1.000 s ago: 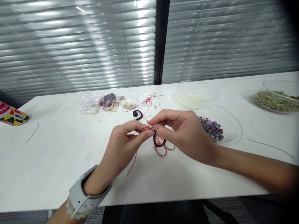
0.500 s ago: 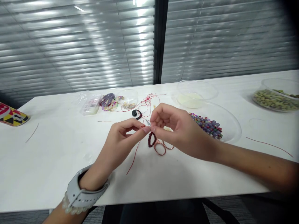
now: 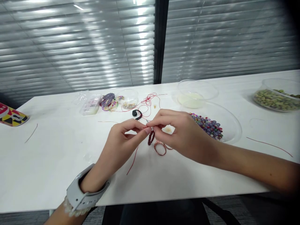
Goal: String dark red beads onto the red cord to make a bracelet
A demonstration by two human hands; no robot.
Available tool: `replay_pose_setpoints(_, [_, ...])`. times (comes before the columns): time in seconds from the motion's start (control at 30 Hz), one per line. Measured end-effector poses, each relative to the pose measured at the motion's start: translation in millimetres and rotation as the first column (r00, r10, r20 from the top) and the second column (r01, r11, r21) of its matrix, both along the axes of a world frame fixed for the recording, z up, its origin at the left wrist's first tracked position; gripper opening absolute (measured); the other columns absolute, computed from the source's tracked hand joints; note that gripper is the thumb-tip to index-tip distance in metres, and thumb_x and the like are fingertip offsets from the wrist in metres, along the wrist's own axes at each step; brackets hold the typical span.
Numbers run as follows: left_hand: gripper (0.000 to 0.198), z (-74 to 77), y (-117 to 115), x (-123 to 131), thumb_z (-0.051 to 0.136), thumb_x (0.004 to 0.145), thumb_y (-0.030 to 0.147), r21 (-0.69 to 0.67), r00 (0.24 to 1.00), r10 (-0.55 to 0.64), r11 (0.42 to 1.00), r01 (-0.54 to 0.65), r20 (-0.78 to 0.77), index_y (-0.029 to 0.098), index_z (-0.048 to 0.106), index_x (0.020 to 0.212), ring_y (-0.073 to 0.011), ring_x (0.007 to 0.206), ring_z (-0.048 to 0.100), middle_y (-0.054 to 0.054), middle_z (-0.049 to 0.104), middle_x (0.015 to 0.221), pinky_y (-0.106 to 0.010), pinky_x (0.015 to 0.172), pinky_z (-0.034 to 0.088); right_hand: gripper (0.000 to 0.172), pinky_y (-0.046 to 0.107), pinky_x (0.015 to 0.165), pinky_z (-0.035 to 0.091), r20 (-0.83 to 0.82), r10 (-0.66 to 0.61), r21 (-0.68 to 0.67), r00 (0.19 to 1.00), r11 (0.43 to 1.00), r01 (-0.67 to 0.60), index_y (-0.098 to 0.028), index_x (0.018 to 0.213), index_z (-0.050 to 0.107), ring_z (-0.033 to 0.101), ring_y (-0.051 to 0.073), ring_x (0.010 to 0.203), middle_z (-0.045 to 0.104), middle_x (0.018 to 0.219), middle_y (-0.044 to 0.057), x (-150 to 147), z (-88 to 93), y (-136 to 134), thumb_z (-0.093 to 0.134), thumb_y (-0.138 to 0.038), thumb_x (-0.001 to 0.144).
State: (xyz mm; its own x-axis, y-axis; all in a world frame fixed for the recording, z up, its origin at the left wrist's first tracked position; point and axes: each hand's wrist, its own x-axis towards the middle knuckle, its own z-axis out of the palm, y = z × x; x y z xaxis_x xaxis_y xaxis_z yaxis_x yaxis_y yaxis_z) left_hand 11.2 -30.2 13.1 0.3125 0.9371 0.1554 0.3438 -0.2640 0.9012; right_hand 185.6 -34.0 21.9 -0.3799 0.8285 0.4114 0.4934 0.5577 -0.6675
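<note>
Above the middle of the white table (image 3: 47, 162), my left hand (image 3: 122, 140) pinches a thin red cord (image 3: 132, 160) between thumb and forefinger. My right hand (image 3: 180, 134) meets it fingertip to fingertip and pinches the same cord. A short strand of dark red beads (image 3: 151, 137) hangs below the pinch, and a loop of coppery cord (image 3: 160, 147) lies under it on the table. The cord's loose end trails down toward me. A grey watch sits on my left wrist.
A clear dish of purple and mixed beads (image 3: 208, 126) lies right of my right hand. Behind it stands a clear bowl (image 3: 197, 93); green beads (image 3: 274, 100) fill a dish far right. A black clip (image 3: 136, 114), red thread tangle (image 3: 148, 100), small bead boxes (image 3: 92, 104) and a colourful packet (image 3: 11, 116) sit farther back.
My right hand's fingers have lowered and closed onto the cord at my left fingertips. The bead strand has shifted slightly left and hangs straighter. My left hand stayed almost in place.
</note>
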Motion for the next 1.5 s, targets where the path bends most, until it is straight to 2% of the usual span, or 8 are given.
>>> replay_pose_setpoints(0.13, [0.013,-3.3,1,1,0.059,0.084,0.026,0.021,0.996,-0.059,0.998,0.06,-0.064,0.018,0.068,0.079,-0.0144,0.069,0.057,-0.002,0.066,0.072,-0.02,0.056,0.045,0.017,0.024,0.053,0.043,-0.016,0.012,-0.17,1.0,0.985,-0.014,-0.019,0.072,0.068,0.059,0.012,0.061,0.065,0.068,-0.001,5,1.4,3,0.053,-0.015,0.079])
replay_pose_setpoints(0.27, [0.013,-3.7,2,1,0.059,0.084,0.023,0.017,0.994,-0.085,0.996,0.086,-0.068,0.018,0.065,0.074,-0.0136,0.067,0.054,-0.001,0.063,0.07,-0.019,0.053,0.042,0.017,0.024,0.043,0.04,-0.094,0.047,-0.408,0.994,0.909,-0.081,-0.02,0.071,0.065,0.057,0.012,0.05,0.063,0.056,-0.001,8,3.0,5,0.05,-0.013,0.077])
replay_pose_setpoints(0.47, [0.018,-0.2,3,-1,0.061,0.083,0.028,-0.073,0.993,-0.114,0.991,0.115,0.024,0.017,0.063,0.068,-0.0132,0.066,0.052,0.0,0.057,0.065,-0.019,0.053,0.039,0.014,0.024,0.043,0.041,-0.205,0.073,-0.533,0.976,0.828,-0.174,-0.02,0.069,0.063,0.059,0.014,0.052,0.065,0.058,0.0,7,8.4,8,0.052,-0.014,0.075])
replay_pose_setpoints(0.7, [0.015,-4.8,4,-1,0.065,0.08,0.03,-0.047,0.995,-0.026,0.998,0.031,0.101,0.018,0.065,0.071,-0.0134,0.068,0.057,-0.002,0.064,0.072,-0.02,0.057,0.043,0.011,0.024,0.044,0.041,-0.292,-0.074,-0.53,0.954,0.843,-0.097,-0.017,0.071,0.068,0.059,0.013,0.055,0.067,0.062,0.002,3,6.9,8,0.058,-0.014,0.072])
replay_pose_setpoints(0.93, [0.011,-8.9,2,1,0.069,0.078,0.03,-0.081,0.952,0.13,0.99,-0.112,0.277,0.019,0.07,0.073,-0.0124,0.072,0.06,0.0,0.068,0.075,-0.021,0.066,0.049,0.009,0.025,0.058,0.049,-0.576,-0.206,-0.53,0.791,0.831,-0.169,-0.018,0.08,0.071,0.063,0.013,0.066,0.07,0.073,0.002,-5,-5.5,10,0.067,-0.023,0.074])
replay_pose_setpoints(1.17, [0.008,-9.3,4,5,0.072,0.076,0.03,-0.319,0.806,0.251,0.944,-0.081,0.536,0.022,0.073,0.078,-0.0065,0.075,0.059,0.003,0.068,0.082,-0.012,0.066,0.048,0.009,0.024,0.08,0.05,-0.717,-0.083,-0.39,0.692,0.87,-0.301,-0.022,0.085,0.073,0.063,0.01,0.085,0.07,0.085,-0.001,-11,-13.2,7,0.067,-0.022,0.078])
replay_pose_setpoints(1.3, [0.009,-8.9,6,7,0.074,0.074,0.028,-0.373,0.721,0.279,0.927,-0.03,0.634,0.022,0.073,0.08,-0.0033,0.068,0.058,0.004,0.068,0.08,-0.009,0.06,0.047,0.008,0.019,0.07,0.05,-0.758,-0.111,-0.386,0.643,0.87,-0.305,-0.022,0.085,0.072,0.063,0.008,0.079,0.07,0.081,-0.002,-13,-20.3,7,0.067,-0.022,0.079])
replay_pose_setpoints(1.5, [0.012,-9.6,5,8,0.079,0.067,0.021,-0.339,0.712,0.262,0.94,-0.036,0.651,0.021,0.072,0.077,-0.0023,0.059,0.058,0.005,0.069,0.066,-0.008,0.055,0.045,0.012,0.015,0.061,0.047,-0.808,-0.262,-0.492,0.527,0.793,-0.36,-0.02,0.084,0.069,0.06,0.005,0.066,0.068,0.069,-0.004,-15,-19.9,6,0.073,-0.017,0.072])
